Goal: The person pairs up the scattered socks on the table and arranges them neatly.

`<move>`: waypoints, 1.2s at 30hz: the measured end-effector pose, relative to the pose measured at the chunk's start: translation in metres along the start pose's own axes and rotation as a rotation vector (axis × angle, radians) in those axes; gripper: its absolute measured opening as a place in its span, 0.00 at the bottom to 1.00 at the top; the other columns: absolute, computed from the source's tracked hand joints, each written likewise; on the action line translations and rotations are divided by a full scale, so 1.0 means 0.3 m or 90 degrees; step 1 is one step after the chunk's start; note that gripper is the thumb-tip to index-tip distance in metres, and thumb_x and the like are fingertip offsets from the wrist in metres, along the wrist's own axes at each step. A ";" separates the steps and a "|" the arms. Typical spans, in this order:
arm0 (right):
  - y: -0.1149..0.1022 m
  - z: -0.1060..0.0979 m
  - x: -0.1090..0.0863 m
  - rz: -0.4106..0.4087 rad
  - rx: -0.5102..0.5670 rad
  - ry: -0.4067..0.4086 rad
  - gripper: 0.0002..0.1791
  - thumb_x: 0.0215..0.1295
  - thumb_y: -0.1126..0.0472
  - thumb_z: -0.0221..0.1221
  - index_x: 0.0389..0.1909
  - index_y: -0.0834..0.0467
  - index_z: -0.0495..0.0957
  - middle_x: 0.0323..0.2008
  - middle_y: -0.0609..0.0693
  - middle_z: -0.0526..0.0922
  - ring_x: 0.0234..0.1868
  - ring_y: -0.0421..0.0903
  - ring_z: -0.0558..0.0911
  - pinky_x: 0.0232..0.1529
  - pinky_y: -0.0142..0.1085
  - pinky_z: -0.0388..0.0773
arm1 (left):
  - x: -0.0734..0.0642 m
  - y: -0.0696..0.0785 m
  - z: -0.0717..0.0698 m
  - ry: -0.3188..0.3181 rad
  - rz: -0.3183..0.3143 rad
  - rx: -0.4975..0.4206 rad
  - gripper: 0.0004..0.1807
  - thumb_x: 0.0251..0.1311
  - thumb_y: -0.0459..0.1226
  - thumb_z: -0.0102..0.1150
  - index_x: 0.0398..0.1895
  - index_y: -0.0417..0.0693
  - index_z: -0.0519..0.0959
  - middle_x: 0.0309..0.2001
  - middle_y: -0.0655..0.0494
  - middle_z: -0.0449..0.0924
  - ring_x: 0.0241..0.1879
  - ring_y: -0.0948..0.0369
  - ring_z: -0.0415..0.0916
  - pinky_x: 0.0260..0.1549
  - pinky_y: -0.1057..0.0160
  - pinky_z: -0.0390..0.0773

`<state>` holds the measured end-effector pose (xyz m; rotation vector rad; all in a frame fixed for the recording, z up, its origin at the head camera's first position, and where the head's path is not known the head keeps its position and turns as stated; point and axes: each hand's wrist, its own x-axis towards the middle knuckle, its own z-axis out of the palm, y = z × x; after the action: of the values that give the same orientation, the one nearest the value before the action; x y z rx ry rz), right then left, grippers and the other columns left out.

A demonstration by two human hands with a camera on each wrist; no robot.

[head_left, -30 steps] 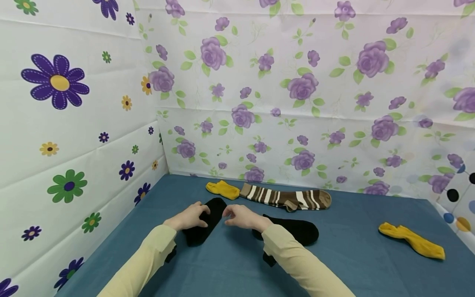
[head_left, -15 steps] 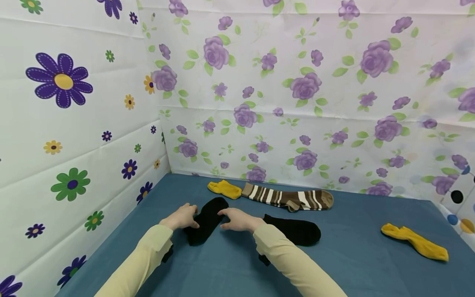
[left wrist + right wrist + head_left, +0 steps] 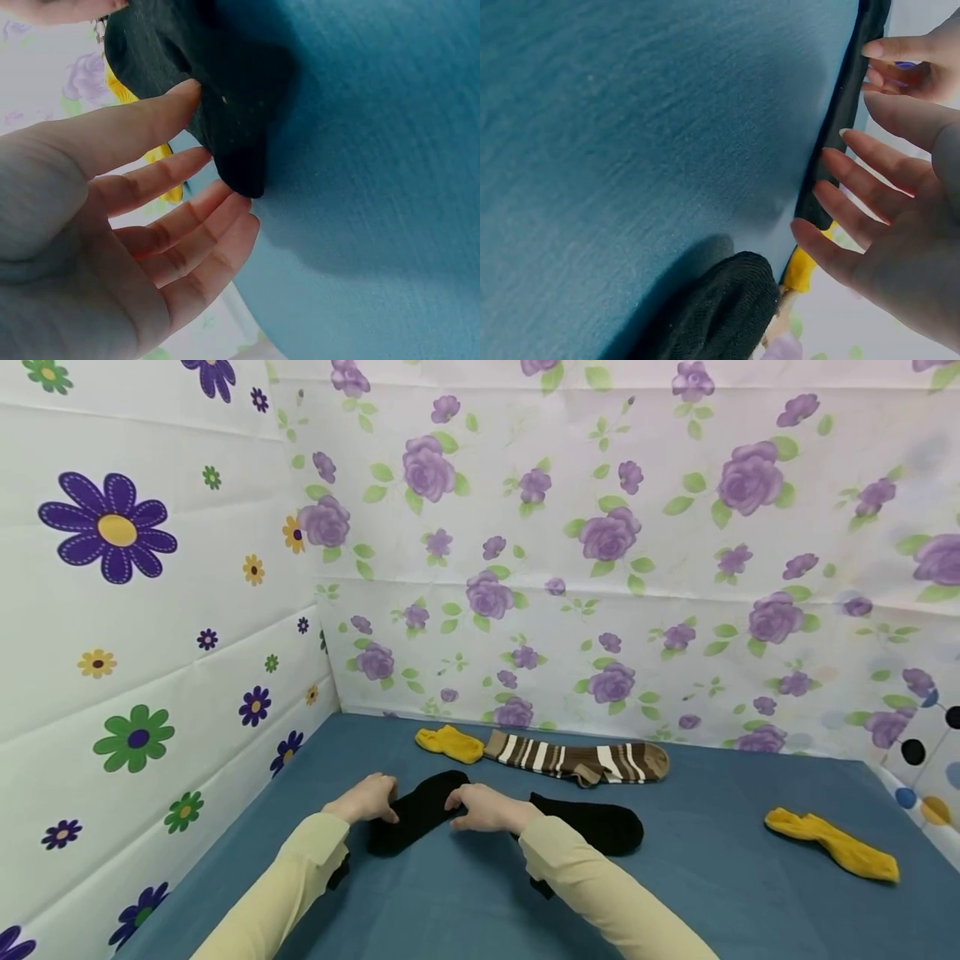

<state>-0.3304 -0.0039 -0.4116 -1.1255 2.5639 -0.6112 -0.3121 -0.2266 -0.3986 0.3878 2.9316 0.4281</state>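
"What fills most of my surroundings?"

"The rose-patterned cloth (image 3: 555, 556) stands upright in front of you, with the daisy-patterned cloth (image 3: 176, 672) on your left. Below them spreads the blue tablecloth (image 3: 427, 910), and your cream left sleeve (image 3: 277, 889) and cream right sleeve (image 3: 607, 885) reach out over it."

"And lying on it?"

"The longest is the striped sock (image 3: 566, 762), brown and white, stretched along the back. Next come two black ones. The slanted black sock (image 3: 422, 814) lies between your hands, its nearer end by the left one and its farther end by the right. The other black sock (image 3: 603, 828) lies to your right, partly hidden behind your right forearm. Then the right-hand yellow sock (image 3: 832, 846), well apart from the others, and the smaller-looking back yellow sock (image 3: 450, 743), whose end meets the striped cuff."

"How are my hands?"

"Your left hand (image 3: 366, 798) is loosely spread, thumb over the slanted sock and fingertips at its edge, without gripping it. Your right hand (image 3: 489, 807) has its fingers relaxed and apart beside the sock's farther end, holding nothing; whether those fingertips touch it, you can't tell from here."
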 end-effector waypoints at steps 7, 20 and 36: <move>0.023 -0.008 0.013 0.018 0.036 0.044 0.16 0.63 0.61 0.56 0.51 0.60 0.73 0.48 0.50 0.74 0.51 0.46 0.71 0.45 0.36 0.69 | -0.014 -0.017 -0.010 -0.007 -0.020 -0.024 0.10 0.49 0.34 0.66 0.25 0.39 0.74 0.23 0.54 0.67 0.22 0.60 0.65 0.23 0.63 0.69; 0.036 -0.014 0.046 0.141 0.109 0.122 0.30 0.64 0.61 0.55 0.63 0.70 0.57 0.59 0.64 0.63 0.57 0.56 0.66 0.51 0.45 0.65 | -0.046 -0.073 -0.006 -0.045 -0.050 -0.073 0.24 0.53 0.38 0.63 0.09 0.49 0.59 0.12 0.59 0.51 0.12 0.66 0.47 0.15 0.68 0.53; 0.033 -0.001 0.061 0.099 0.141 0.179 0.24 0.64 0.64 0.54 0.58 0.70 0.64 0.50 0.62 0.66 0.50 0.53 0.69 0.45 0.43 0.68 | -0.044 -0.079 0.000 -0.058 -0.008 -0.127 0.27 0.52 0.33 0.64 0.09 0.50 0.55 0.11 0.60 0.48 0.11 0.66 0.47 0.14 0.69 0.53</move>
<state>-0.3489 -0.0115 -0.4175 -0.8072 2.6933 -1.0478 -0.3050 -0.2522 -0.4044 0.3510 2.7692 0.6750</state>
